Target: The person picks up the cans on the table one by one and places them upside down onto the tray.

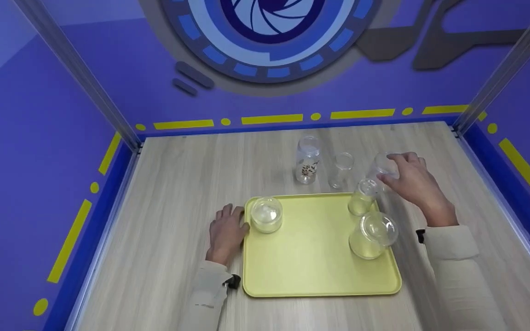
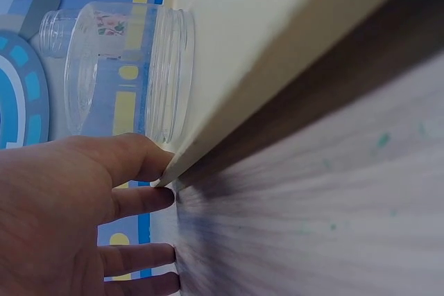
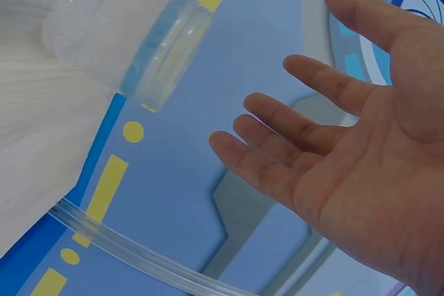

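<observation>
The left hand (image 1: 226, 232) pinches the left rim of the tray (image 1: 311, 262), just beside a squat jar (image 1: 266, 215) on it. The right hand (image 1: 413, 181), fingers spread and holding nothing, is near a clear jar (image 1: 381, 164) on the worktop (image 1: 177, 184) beyond the tray.

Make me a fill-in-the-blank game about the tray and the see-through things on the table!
1. The tray is coloured ___.
2. There are ___ clear containers standing on the tray.
3. In the head view, the person's left hand is at the tray's ___ edge.
4. The bottle with the printed pattern stands on the ___, not on the tray.

Missing words: yellow; three; left; table.
</observation>
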A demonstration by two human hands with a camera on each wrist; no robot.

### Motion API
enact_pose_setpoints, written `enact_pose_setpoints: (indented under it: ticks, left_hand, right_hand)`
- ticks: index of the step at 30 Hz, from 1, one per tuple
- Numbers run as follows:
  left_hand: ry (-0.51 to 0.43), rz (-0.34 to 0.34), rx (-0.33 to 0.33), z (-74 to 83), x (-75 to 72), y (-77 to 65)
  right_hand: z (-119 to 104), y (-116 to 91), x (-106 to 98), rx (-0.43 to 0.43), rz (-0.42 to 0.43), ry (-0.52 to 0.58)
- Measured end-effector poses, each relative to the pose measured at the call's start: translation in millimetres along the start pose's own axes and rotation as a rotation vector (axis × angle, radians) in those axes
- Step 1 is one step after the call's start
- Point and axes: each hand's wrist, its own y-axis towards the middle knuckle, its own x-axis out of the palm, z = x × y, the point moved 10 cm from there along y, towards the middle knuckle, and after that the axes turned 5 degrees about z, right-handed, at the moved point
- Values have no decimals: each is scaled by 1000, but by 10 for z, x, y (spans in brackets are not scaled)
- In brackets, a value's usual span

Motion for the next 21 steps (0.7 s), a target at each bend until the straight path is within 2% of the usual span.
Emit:
enact_pose_setpoints:
  ticks: [21]
  left_hand:
    - [5, 6, 13, -2, -2, 3]
  right_hand:
    - [175, 226, 119, -3, -4, -20]
